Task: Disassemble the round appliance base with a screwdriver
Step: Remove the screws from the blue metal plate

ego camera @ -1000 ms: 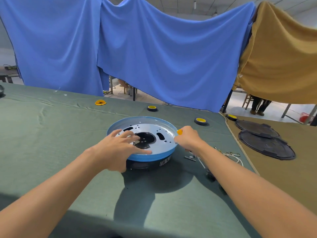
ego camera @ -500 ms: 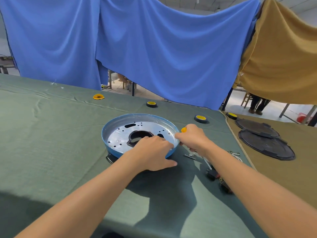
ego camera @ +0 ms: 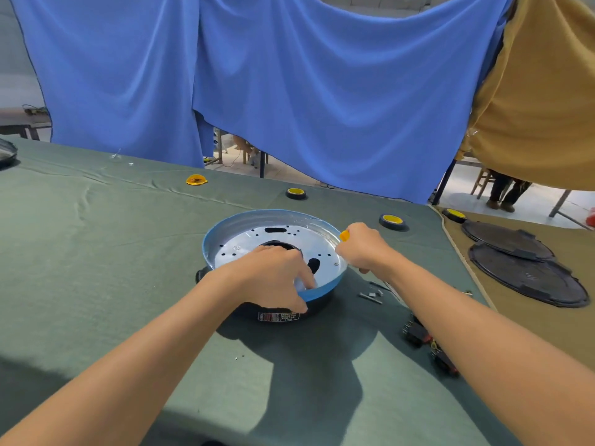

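Green cloth [ego camera: 96, 268]: left grip [ego camera: 273, 278] clasps round base [ego camera: 244, 217] rim; right grip [ego camera: 363, 249] clutches screwdriver [ego camera: 344, 235].

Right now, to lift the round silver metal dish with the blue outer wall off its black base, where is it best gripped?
Probably the near rim of the dish, from the person's side: the thin wall flares over the black base, so thumb fits outside, fingers inside, as the left hand shows. The right hand and yellow-handled screwdriver occupy the right edge.
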`<state>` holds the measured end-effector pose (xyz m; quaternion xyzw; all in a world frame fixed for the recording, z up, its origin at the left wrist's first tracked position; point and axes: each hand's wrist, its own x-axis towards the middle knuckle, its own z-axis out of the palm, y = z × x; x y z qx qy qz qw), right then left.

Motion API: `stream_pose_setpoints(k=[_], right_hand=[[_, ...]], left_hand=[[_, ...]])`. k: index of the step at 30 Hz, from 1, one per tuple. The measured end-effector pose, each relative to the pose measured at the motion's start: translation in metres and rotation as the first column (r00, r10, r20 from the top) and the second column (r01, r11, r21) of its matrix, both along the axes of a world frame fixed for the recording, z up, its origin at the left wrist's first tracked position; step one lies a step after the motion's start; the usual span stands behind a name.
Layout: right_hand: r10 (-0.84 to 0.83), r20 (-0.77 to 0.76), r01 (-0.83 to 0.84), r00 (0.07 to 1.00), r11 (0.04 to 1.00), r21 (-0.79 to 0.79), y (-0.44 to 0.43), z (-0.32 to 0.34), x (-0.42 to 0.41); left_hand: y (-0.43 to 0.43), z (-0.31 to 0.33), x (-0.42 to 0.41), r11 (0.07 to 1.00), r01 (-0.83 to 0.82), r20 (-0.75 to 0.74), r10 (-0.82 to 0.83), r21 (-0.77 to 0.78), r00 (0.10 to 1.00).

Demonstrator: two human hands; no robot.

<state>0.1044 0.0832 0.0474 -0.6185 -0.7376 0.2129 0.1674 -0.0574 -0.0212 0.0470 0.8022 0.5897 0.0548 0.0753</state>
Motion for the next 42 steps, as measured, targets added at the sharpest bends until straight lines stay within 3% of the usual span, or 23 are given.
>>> stream_pose_setpoints(k=[4, 7, 8, 10, 11, 12, 16, 21, 26, 42], right_hand=[[0.062, -0.098, -0.073, 0.993, 0.991, -0.113, -0.006, 0.007, 0.010], [0.011, -0.229, -0.006, 0.973, 1.000, 0.026, -0.006, 0.021, 0.020], [0.010, -0.334, 0.020, 0.942, 0.996, 0.085, -0.006, 0.028, 0.022], [0.061, -0.613, -0.006, 0.788, 0.996, 0.091, -0.008, 0.046, 0.024], [0.090, -0.692, -0.037, 0.716, 0.995, 0.091, -0.009, 0.055, 0.024], [0.127, -0.700, -0.062, 0.702, 0.991, 0.117, -0.009, 0.062, 0.025], [0.246, -0.342, -0.094, 0.907, 0.909, 0.406, -0.011, 0.072, 0.024], [0.273, -0.167, -0.117, 0.947, 0.782, 0.612, -0.011, 0.061, 0.014], [0.269, -0.092, -0.163, 0.959, 0.786, 0.596, -0.009, 0.045, 0.014], [0.251, -0.090, -0.169, 0.964, 0.836, 0.522, -0.013, 0.045, 0.015]], left_hand=[[0.006, -0.001, 0.021, 0.987, -0.022, -0.038, 0.028, 0.156, 0.999], [0.010, -0.011, 0.034, 0.996, -0.059, -0.042, 0.062, 0.070, 0.997], [0.010, -0.015, 0.036, 0.998, -0.050, -0.073, 0.053, 0.044, 0.996], [0.012, -0.018, 0.038, 0.999, -0.034, -0.130, 0.036, 0.018, 0.991], [0.013, -0.018, 0.037, 0.999, -0.036, -0.144, 0.034, -0.007, 0.989], [0.014, -0.017, 0.037, 0.998, -0.037, -0.146, 0.030, -0.044, 0.989], [0.016, -0.017, 0.033, 0.990, -0.031, -0.143, 0.012, -0.135, 0.990], [0.016, -0.019, 0.033, 0.992, -0.032, -0.147, 0.014, -0.122, 0.989], [0.015, -0.017, 0.035, 0.990, -0.047, -0.153, 0.026, -0.135, 0.988], [0.015, -0.017, 0.035, 0.990, -0.056, -0.139, 0.037, -0.133, 0.990]])
